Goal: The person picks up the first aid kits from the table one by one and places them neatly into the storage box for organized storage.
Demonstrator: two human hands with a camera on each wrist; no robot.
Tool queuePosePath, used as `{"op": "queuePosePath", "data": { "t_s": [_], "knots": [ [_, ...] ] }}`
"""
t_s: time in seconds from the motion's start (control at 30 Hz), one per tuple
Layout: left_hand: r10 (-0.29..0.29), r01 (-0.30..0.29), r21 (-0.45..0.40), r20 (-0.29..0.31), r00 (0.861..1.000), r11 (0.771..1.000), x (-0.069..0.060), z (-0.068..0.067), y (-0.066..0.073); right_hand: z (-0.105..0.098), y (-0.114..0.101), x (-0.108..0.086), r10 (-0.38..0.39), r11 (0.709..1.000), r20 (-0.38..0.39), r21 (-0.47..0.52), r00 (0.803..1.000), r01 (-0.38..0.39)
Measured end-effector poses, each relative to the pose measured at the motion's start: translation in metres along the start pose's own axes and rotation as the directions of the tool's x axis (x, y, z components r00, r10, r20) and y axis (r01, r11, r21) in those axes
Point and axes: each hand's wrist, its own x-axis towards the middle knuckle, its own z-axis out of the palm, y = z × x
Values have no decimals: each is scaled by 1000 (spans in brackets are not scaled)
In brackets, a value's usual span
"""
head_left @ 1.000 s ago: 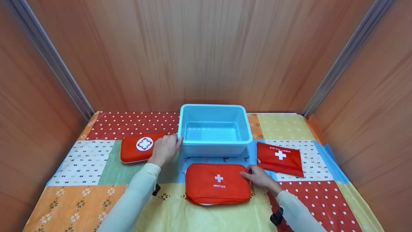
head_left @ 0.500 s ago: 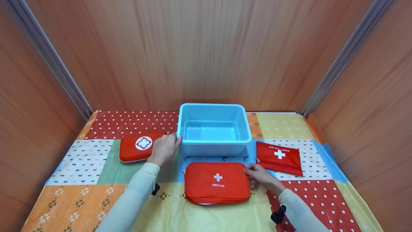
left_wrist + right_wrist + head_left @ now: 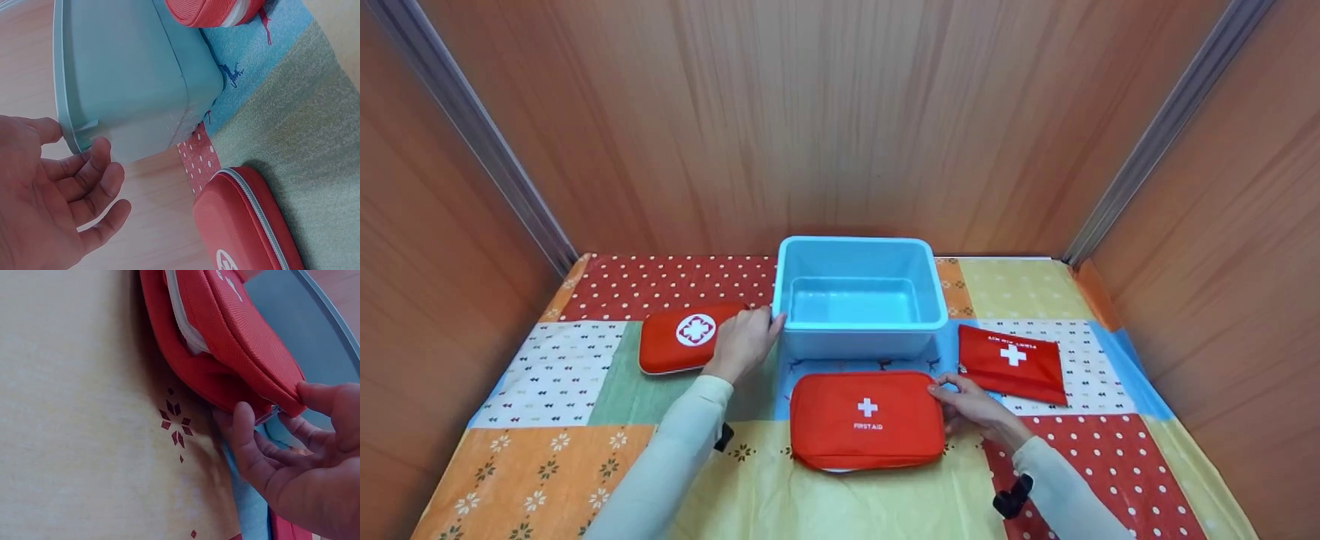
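Observation:
A light-blue plastic bin (image 3: 855,345) stands at the back centre. At its left rim, my left hand (image 3: 745,341) grips the edge between thumb and curled fingers, as the left wrist view shows. In front of the bin lies a large red first aid bag (image 3: 832,409) with a white cross. My right hand (image 3: 971,405) pinches its upper right corner, thumb on top and fingers below. From the right wrist view, the bag's zip (image 3: 269,414) is visible by that corner, and part of its side gapes, showing white inside.
A red hard zip case (image 3: 667,341) with a round white emblem lies left of the bin, partly behind my left hand. To the right lies a flat red first aid pouch (image 3: 990,367). A patchwork cloth (image 3: 540,472) covers the table; wood-grain panels (image 3: 855,127) enclose it.
My right hand has shifted slightly, from resting over the bag's upper right corner to pinching it with the fingers lower at the edge. The left hand stays on the bin's rim.

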Motion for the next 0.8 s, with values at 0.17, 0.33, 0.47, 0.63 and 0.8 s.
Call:
{"op": "queuePosePath", "data": {
  "t_s": [0.17, 0.33, 0.47, 0.63, 0.8],
  "knots": [
    [-11, 11, 4, -3, 1000, 1000, 0, 1, 0, -1, 5, 3, 41, 998, -31, 50, 999, -40],
    [-23, 23, -3, -2, 1000, 1000, 1, 0, 0, -5, 7, 1, 31, 995, 65, 96, 997, -37],
    [-29, 29, -12, 0, 1000, 999, 1, 0, 0, -6, 10, 1, -5, 995, 94, 103, 996, -5],
    [-19, 19, -19, -4, 1000, 1000, 0, 1, 0, -5, 13, 1, -22, 987, 74, 159, 997, 10],
    [-1, 1, -1, -21, 1000, 1000, 0, 3, -1, -5, 15, -1, -39, 974, 67, 225, 997, 23]
  ]
}}
